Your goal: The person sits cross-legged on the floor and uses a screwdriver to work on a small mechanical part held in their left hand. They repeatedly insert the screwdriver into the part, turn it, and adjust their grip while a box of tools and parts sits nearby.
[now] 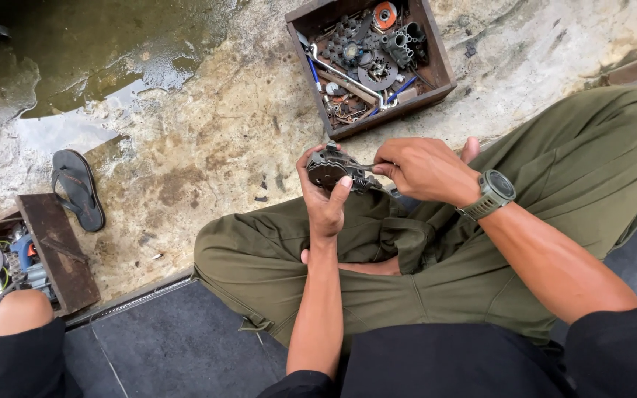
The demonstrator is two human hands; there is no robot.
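I sit cross-legged in olive trousers. My left hand (324, 197) grips a dark, greasy metal machine part (331, 169) with a round body, held upright over my lap. My right hand (423, 170), with a grey watch on its wrist, pinches a thin metal piece (369, 168) that sticks out of the part's right side. A short coil spring shows under the part. What lies behind my fingers is hidden.
A wooden box (442, 72) of gears, washers, sockets and tools stands on the concrete ahead. A dark sandal (77, 188) lies at left beside a puddle (75, 66). A second wooden tray (57, 250) with tools and another person's knee (16, 313) are at lower left.
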